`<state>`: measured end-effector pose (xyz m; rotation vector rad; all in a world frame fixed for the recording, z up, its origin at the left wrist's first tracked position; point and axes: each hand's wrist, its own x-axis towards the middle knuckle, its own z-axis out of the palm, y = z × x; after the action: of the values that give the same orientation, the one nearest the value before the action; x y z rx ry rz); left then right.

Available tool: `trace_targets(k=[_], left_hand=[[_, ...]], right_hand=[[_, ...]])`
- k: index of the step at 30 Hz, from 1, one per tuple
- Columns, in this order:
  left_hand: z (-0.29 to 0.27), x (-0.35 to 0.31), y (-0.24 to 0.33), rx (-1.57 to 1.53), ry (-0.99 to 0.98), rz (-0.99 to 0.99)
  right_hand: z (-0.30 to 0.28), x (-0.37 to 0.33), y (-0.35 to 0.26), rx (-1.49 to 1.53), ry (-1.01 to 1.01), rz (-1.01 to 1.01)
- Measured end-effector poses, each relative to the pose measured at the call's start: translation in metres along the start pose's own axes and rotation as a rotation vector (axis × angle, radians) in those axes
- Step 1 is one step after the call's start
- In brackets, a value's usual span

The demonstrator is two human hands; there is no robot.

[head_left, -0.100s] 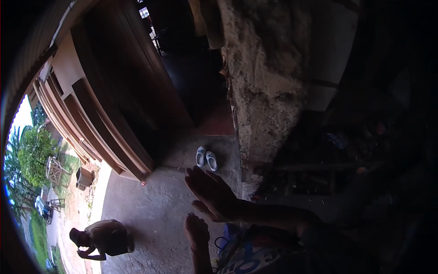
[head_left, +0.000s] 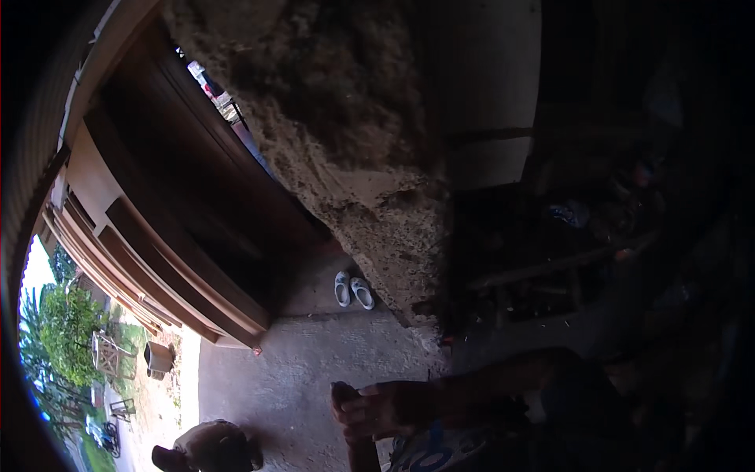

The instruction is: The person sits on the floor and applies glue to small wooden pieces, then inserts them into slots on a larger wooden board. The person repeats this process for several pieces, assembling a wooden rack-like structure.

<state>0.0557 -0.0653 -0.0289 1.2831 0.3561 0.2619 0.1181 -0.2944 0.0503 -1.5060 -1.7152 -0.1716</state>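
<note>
My right hand [head_left: 393,407] reaches in from the right and lies bent over my left hand [head_left: 342,395], its fingers curled round it. The left forearm comes up from the lower edge. Most of the left hand's fingers are hidden under the right one, and the light on both is dim. No object shows between the two hands. Just below them is a shirt [head_left: 436,448] with a blue print. Beyond the hands, a pair of white clogs [head_left: 362,293] stands on the concrete floor [head_left: 299,370] by a doorway.
A rough wall [head_left: 370,197] rises beyond the hands. Long wooden boards [head_left: 157,259] lean at the left. Another person [head_left: 216,447] is low down at the lower left, partly cut off. A dark rack [head_left: 543,275] with blurred items stands at the right. Outside are a bucket-like container [head_left: 159,358] and a motorcycle [head_left: 102,436].
My right hand, stretched out flat and apart before, has come down onto my left hand and curled round it. The view has shifted, and the other person appears lower.
</note>
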Motion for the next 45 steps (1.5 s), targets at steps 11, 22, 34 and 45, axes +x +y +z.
trace_targets(k=[11,22,34,45], left_hand=[[0.322,0.008,0.077,0.315,0.248,1.175],[0.433,0.057,0.081,0.540,0.589,1.327],[0.463,0.034,0.078,0.637,0.798,1.297],[0.455,0.012,0.071,0.668,0.939,1.232]], right_hand=[[-0.097,-0.340,-0.001,-0.005,0.010,1.282],[-0.220,-0.461,0.084,-0.685,-0.233,0.844],[-0.388,-0.429,0.128,-0.396,0.099,0.899],[-0.630,-0.166,0.151,-0.132,0.625,0.336]])
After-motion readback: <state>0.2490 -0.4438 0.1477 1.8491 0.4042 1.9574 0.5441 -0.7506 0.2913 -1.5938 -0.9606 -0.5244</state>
